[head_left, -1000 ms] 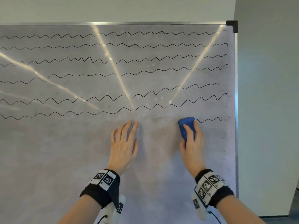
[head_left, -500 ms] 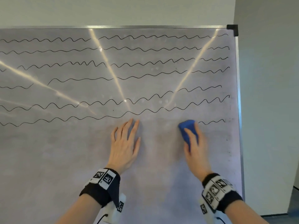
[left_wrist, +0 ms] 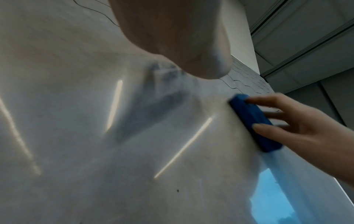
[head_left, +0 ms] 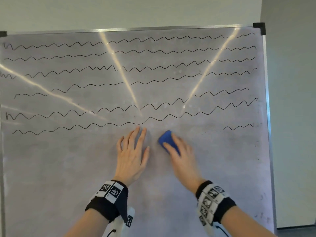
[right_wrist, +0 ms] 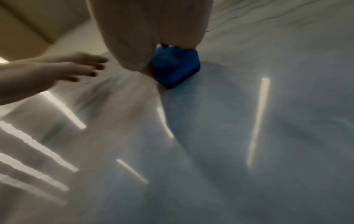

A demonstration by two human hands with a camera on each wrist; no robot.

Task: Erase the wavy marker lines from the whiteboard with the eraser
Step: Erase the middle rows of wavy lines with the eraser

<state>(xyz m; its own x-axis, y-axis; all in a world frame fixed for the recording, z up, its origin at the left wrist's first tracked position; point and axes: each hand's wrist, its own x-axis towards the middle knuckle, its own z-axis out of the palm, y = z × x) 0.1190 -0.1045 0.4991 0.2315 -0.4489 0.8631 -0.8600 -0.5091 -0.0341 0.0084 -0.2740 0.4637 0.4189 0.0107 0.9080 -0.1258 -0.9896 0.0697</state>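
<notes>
The head view alone showed the whole whiteboard (head_left: 51,168) with its wavy lines (head_left: 153,82): seven long rows across the upper part, and one short piece of line (head_left: 238,127) left near the right edge, level with the blue eraser (head_left: 166,139). The left wrist view showed the eraser (left_wrist: 252,121) from the side, its long face flat on the board, with the fingers (left_wrist: 268,100) of the right hand (left_wrist: 306,130) laid over its back and the thumb along its near edge. The right wrist view was blurred; there the eraser (right_wrist: 175,69) showed only as a blue corner under the palm.

The right hand (head_left: 181,156) gripped the eraser and pressed it on the board, just below the lowest long line. The left hand (head_left: 131,156) lay flat on the board just beside it, fingers straight and a little spread, pointing up, holding nothing. The two hands were close but apart. Both wrists carried bands with black and white markers (head_left: 111,190).
</notes>
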